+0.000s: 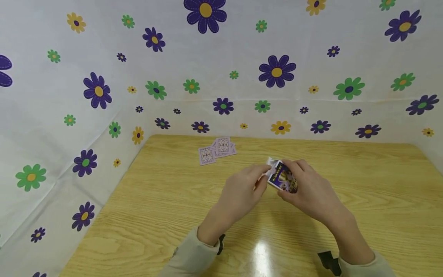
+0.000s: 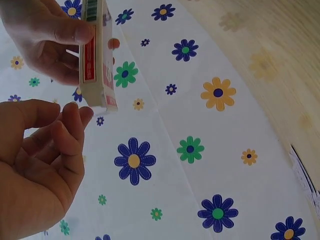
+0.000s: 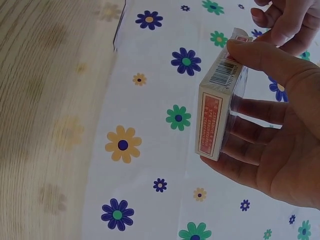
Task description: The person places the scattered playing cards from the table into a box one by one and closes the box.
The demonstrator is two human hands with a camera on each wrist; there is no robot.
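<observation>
My right hand (image 1: pixel 313 190) grips a card box (image 1: pixel 282 177), thumb on one narrow edge and fingers round the other side. The box is dark purple with a gold cup picture on its face, and a barcode shows on its edge (image 3: pixel 222 75) in the right wrist view. A whitish flap (image 1: pixel 272 163) stands up at the box's left end. Beside that end is my left hand (image 1: pixel 242 190), its fingers loosely bent and fingertips right by the flap. Nothing shows between those fingers (image 2: pixel 75 130) in the left wrist view.
Several playing cards (image 1: pixel 223 145), patterned backs up, lie overlapping near the far edge of the wooden table (image 1: pixel 155 215). White cloth (image 1: pixel 235 46) printed with flowers stands behind the table and along its left side.
</observation>
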